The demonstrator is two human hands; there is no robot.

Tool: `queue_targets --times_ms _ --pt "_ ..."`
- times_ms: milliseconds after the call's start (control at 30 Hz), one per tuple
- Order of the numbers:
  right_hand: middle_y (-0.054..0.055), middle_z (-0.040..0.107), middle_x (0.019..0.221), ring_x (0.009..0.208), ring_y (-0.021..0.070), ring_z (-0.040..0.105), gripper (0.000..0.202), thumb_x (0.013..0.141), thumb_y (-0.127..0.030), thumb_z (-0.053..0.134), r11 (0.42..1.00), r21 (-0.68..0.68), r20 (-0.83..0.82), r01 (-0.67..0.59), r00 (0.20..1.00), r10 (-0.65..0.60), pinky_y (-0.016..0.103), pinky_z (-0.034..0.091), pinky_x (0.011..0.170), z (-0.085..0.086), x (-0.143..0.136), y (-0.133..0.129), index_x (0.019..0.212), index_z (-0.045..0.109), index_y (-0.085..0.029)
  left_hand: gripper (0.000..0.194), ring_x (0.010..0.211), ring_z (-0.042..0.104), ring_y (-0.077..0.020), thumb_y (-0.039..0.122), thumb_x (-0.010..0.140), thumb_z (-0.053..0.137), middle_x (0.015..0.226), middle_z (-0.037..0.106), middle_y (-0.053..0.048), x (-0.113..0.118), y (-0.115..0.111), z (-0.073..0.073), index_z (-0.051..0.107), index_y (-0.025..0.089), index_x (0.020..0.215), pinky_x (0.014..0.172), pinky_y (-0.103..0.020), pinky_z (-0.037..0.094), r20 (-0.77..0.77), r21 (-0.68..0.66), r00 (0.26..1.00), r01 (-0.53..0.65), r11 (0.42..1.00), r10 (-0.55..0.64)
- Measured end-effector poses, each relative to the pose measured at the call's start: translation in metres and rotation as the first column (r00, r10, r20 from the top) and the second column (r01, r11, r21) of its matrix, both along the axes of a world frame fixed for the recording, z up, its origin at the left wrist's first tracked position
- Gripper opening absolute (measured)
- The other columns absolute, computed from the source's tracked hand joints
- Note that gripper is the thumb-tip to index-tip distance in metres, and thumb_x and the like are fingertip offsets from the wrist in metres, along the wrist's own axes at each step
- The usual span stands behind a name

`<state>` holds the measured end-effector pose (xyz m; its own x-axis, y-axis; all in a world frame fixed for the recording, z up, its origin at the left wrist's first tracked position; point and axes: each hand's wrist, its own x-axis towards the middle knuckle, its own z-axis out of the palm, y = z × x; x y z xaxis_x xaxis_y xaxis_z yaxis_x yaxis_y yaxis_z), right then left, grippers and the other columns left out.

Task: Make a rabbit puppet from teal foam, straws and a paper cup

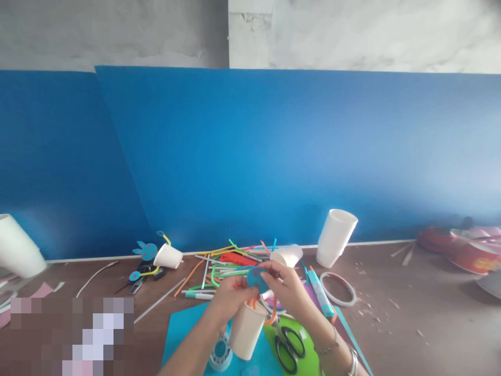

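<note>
Both hands meet over an upright white paper cup [247,331] in the middle of the table. My left hand [234,292] and my right hand [282,284] pinch a round blue paper piece [257,279] between them, just above the cup's rim. Orange straws [273,313] stick out near the top of the cup. Below my right wrist lie black-handled scissors [288,347] on a green sheet [309,360]. A tape roll [221,352] is beside the cup on a blue sheet [176,334].
Behind the hands is a pile of coloured straws [223,269]. A stack of white cups [335,237], a tape ring [354,297] and a glue tube [321,292] are to the right. A cup with blue paper rabbit parts [168,256] lies left. A blue panel [254,156] stands behind the table.
</note>
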<state>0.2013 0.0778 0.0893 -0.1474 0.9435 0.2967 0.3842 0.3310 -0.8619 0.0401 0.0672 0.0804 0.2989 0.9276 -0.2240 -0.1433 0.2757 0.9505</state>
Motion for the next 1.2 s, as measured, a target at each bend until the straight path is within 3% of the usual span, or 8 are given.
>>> queue_targets --times_ms 233,433,567,700,833,1000,1100,1200 --pt "0.002 0.065 0.070 0.067 0.0174 0.058 0.024 0.077 -0.029 0.057 0.998 -0.064 -0.091 -0.009 0.996 0.003 0.029 0.047 0.064 -0.001 -0.002 0.001 0.094 0.067 -0.016 0.030 0.057 0.059 -0.0165 0.037 0.057 0.078 0.063 0.068 -0.005 0.000 0.001 -0.003 0.067 0.012 0.069 0.058 -0.026 0.042 0.021 0.043 0.997 -0.075 0.996 0.075" --pt "0.003 0.066 0.073 0.069 0.0171 0.060 0.033 0.079 -0.045 0.059 0.957 -0.233 -0.322 -0.173 0.942 0.092 0.028 0.049 0.063 0.009 -0.001 -0.004 0.090 0.065 -0.015 0.031 0.058 0.060 -0.0171 0.039 0.057 0.079 0.064 0.068 -0.004 -0.002 0.008 -0.010 0.065 0.013 0.069 0.058 -0.026 0.043 0.036 0.050 0.986 -0.166 0.985 0.164" --pt "-0.002 0.057 0.058 0.052 0.0123 0.053 0.021 0.070 -0.035 0.069 0.933 -0.313 -0.297 -0.180 0.951 0.084 0.024 0.047 0.047 -0.004 -0.003 0.000 0.073 0.062 -0.016 0.033 0.064 0.062 -0.0175 0.037 0.056 0.080 0.070 0.070 -0.004 -0.002 0.006 -0.002 0.067 0.015 0.077 0.061 -0.025 0.045 0.052 0.035 0.976 -0.212 0.977 0.210" --pt "-0.005 0.048 0.052 0.045 0.0097 0.045 0.015 0.070 -0.028 0.064 0.942 -0.309 -0.268 -0.134 0.962 0.049 0.022 0.042 0.039 -0.020 -0.005 0.005 0.063 0.058 -0.016 0.037 0.063 0.063 -0.0178 0.038 0.058 0.080 0.068 0.070 -0.004 -0.002 0.000 0.011 0.069 0.016 0.086 0.060 -0.025 0.044 0.064 0.026 0.980 -0.192 0.981 0.190" --pt "-0.004 0.049 0.053 0.049 0.0101 0.048 0.013 0.071 -0.025 0.061 0.962 -0.248 -0.231 -0.117 0.971 0.058 0.021 0.041 0.043 -0.022 -0.006 0.005 0.062 0.058 -0.016 0.034 0.064 0.063 -0.0192 0.041 0.057 0.080 0.071 0.071 -0.007 -0.002 -0.001 0.012 0.071 0.013 0.075 0.061 -0.027 0.044 0.076 0.013 0.985 -0.155 0.988 0.153" --pt "-0.003 0.053 0.056 0.054 0.0125 0.052 0.019 0.074 -0.033 0.062 0.961 -0.256 -0.249 -0.102 0.968 0.036 0.024 0.043 0.049 -0.013 -0.008 0.002 0.068 0.059 -0.015 0.033 0.063 0.063 -0.0195 0.040 0.055 0.080 0.068 0.071 -0.005 -0.001 0.003 0.005 0.070 0.014 0.072 0.064 -0.028 0.045 0.121 0.043 0.969 -0.223 0.974 0.216" --pt "0.001 0.062 0.067 0.064 0.0155 0.058 0.031 0.075 -0.046 0.062 0.944 -0.276 -0.312 -0.182 0.946 0.092 0.026 0.046 0.058 -0.003 -0.010 -0.004 0.078 0.061 -0.015 0.032 0.060 0.062 -0.0188 0.042 0.056 0.079 0.066 0.070 -0.004 -0.004 0.005 0.006 0.070 0.015 0.071 0.060 -0.027 0.044 0.097 0.052 0.963 -0.256 0.965 0.251" --pt "0.005 0.068 0.084 0.080 0.0198 0.063 0.045 0.070 -0.049 0.068 0.888 -0.329 -0.379 -0.320 0.907 0.186 0.029 0.049 0.068 0.004 -0.013 -0.010 0.098 0.060 -0.015 0.029 0.059 0.061 -0.0178 0.042 0.061 0.076 0.062 0.069 -0.003 -0.008 0.008 0.008 0.069 0.015 0.066 0.057 -0.025 0.043 0.074 0.050 0.959 -0.278 0.959 0.274"
